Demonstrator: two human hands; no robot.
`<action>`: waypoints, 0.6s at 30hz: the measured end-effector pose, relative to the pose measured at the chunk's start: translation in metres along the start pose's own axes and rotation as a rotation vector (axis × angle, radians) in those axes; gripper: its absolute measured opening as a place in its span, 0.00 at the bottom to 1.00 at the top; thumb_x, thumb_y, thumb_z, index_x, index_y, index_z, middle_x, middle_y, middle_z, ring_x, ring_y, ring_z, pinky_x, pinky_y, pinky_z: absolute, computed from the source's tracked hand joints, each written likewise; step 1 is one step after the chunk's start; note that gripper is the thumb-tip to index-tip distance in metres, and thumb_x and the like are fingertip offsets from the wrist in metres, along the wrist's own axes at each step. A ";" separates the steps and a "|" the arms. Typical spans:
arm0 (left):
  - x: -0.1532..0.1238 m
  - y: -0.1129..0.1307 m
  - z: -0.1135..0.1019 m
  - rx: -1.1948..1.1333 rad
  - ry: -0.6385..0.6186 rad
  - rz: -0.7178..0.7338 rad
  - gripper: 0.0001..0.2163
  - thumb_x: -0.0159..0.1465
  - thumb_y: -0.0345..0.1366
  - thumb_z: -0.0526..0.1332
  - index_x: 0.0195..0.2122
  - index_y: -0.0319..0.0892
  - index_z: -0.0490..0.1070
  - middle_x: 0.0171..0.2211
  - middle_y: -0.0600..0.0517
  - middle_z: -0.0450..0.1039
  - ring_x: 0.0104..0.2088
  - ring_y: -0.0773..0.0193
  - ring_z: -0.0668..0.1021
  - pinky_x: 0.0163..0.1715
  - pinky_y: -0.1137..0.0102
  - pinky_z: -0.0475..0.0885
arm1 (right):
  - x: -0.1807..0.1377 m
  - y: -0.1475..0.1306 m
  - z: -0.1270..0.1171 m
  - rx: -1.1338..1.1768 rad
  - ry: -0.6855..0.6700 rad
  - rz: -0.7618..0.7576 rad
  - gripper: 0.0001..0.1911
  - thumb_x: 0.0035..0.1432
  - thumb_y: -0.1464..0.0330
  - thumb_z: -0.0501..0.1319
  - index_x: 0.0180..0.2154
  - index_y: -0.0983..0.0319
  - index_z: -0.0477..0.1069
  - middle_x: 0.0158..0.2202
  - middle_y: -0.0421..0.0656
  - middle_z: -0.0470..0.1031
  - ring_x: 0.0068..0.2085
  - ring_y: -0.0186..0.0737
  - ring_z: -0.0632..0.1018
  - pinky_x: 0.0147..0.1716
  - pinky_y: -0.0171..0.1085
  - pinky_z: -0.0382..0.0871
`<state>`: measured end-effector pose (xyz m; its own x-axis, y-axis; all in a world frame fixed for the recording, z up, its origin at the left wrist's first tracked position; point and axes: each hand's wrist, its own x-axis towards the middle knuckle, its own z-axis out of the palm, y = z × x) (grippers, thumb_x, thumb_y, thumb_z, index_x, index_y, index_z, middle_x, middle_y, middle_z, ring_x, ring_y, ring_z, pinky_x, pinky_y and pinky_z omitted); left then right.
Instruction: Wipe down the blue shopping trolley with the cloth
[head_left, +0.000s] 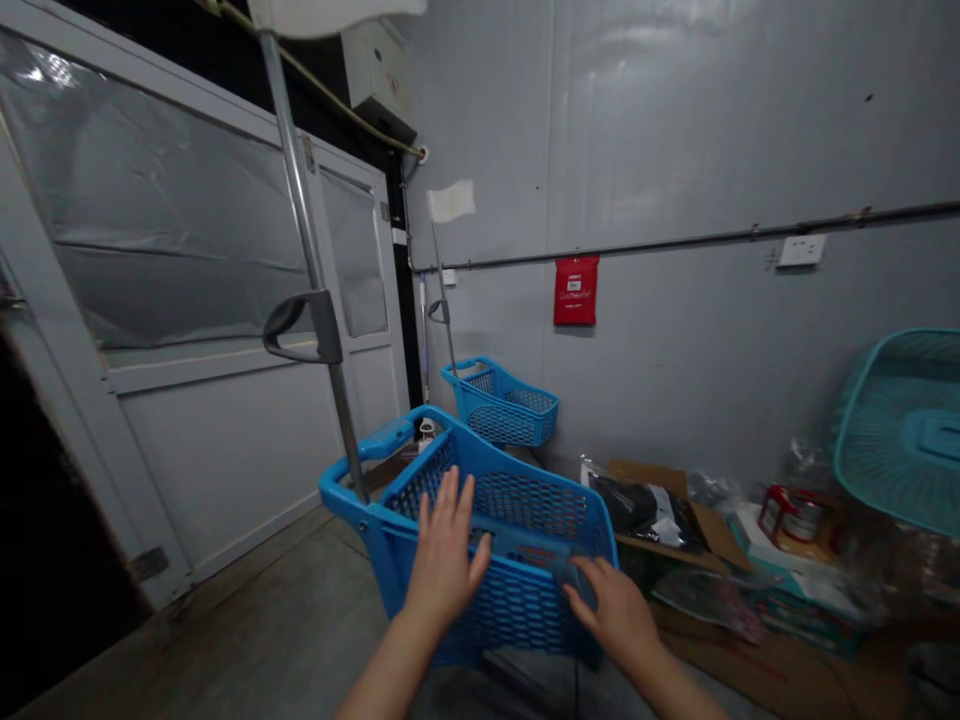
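A blue plastic shopping cart [517,600] with latticed sides stands in front of me. A metal pole with a grey handle [324,327] rises from its back corner. My left hand [448,550] hovers by the near rim, fingers stretched out and holding nothing; I cannot tell whether it touches the rim. At the cart's front end, my right hand [611,605] has its fingers curled round a dark bluish cloth [579,582] against the near side. The cloth is blurred and partly hidden by the fingers.
A second blue cart [510,405] with a white flag [451,201] is farther back. White doors [225,430] line the left. On the right are an open cardboard box [724,535] with plastic-wrapped goods and a turquoise basket [900,430]. A red pouch [576,292] hangs on the wall.
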<state>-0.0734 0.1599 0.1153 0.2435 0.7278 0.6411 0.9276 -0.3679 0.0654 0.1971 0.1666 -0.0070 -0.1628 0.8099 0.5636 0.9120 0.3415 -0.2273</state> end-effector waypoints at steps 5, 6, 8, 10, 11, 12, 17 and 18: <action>-0.022 0.006 0.060 0.026 -0.141 -0.225 0.33 0.65 0.43 0.52 0.69 0.41 0.42 0.68 0.36 0.45 0.67 0.45 0.51 0.61 0.43 0.53 | -0.035 -0.044 0.004 0.144 -0.199 -0.278 0.29 0.52 0.59 0.66 0.56 0.52 0.66 0.50 0.47 0.74 0.47 0.49 0.77 0.46 0.41 0.71; -0.028 -0.002 0.065 0.060 -0.143 -0.234 0.33 0.65 0.45 0.52 0.68 0.40 0.45 0.67 0.36 0.47 0.67 0.45 0.52 0.61 0.44 0.52 | -0.035 -0.045 0.000 0.180 -0.263 -0.358 0.30 0.52 0.58 0.66 0.56 0.51 0.65 0.51 0.46 0.74 0.48 0.49 0.76 0.47 0.41 0.70; -0.040 -0.021 0.067 0.132 -0.134 -0.214 0.31 0.65 0.45 0.52 0.67 0.39 0.48 0.68 0.37 0.46 0.67 0.46 0.51 0.62 0.45 0.49 | -0.024 -0.038 -0.011 0.240 -0.375 -0.497 0.28 0.54 0.55 0.64 0.56 0.52 0.65 0.51 0.46 0.73 0.50 0.48 0.74 0.49 0.42 0.68; -0.047 -0.039 0.062 0.189 -0.145 -0.192 0.31 0.65 0.44 0.51 0.67 0.37 0.50 0.68 0.38 0.44 0.68 0.47 0.49 0.63 0.44 0.48 | -0.003 -0.026 -0.021 0.264 -0.426 -0.555 0.23 0.57 0.55 0.59 0.53 0.55 0.67 0.48 0.48 0.73 0.49 0.48 0.73 0.50 0.45 0.66; -0.049 -0.046 0.060 0.210 -0.161 -0.194 0.31 0.64 0.44 0.52 0.66 0.36 0.51 0.68 0.38 0.44 0.68 0.47 0.49 0.62 0.44 0.48 | 0.008 -0.020 -0.024 0.263 -0.426 -0.553 0.21 0.59 0.56 0.57 0.51 0.57 0.69 0.46 0.48 0.73 0.48 0.48 0.73 0.49 0.46 0.66; -0.049 -0.051 0.058 0.224 -0.179 -0.204 0.31 0.64 0.44 0.52 0.66 0.36 0.51 0.68 0.38 0.43 0.68 0.47 0.49 0.62 0.44 0.48 | 0.019 -0.015 -0.026 0.257 -0.413 -0.536 0.19 0.60 0.57 0.56 0.49 0.59 0.70 0.43 0.48 0.73 0.46 0.47 0.72 0.49 0.46 0.65; -0.044 -0.061 0.059 0.244 -0.224 -0.297 0.34 0.64 0.52 0.52 0.66 0.35 0.51 0.68 0.37 0.44 0.68 0.47 0.50 0.62 0.45 0.49 | 0.029 -0.019 -0.017 0.213 -0.317 -0.396 0.13 0.60 0.61 0.54 0.40 0.60 0.72 0.37 0.46 0.72 0.42 0.45 0.72 0.46 0.45 0.65; -0.043 -0.062 0.060 0.244 -0.222 -0.292 0.35 0.63 0.52 0.52 0.66 0.36 0.51 0.68 0.37 0.43 0.68 0.47 0.50 0.62 0.45 0.48 | 0.024 -0.024 -0.016 0.204 -0.301 -0.374 0.12 0.60 0.61 0.55 0.39 0.60 0.72 0.37 0.46 0.71 0.42 0.46 0.72 0.46 0.45 0.65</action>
<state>-0.1250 0.1858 0.0379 -0.0083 0.8976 0.4407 0.9998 -0.0004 0.0196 0.1772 0.1697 0.0246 -0.5921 0.7056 0.3894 0.6835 0.6956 -0.2212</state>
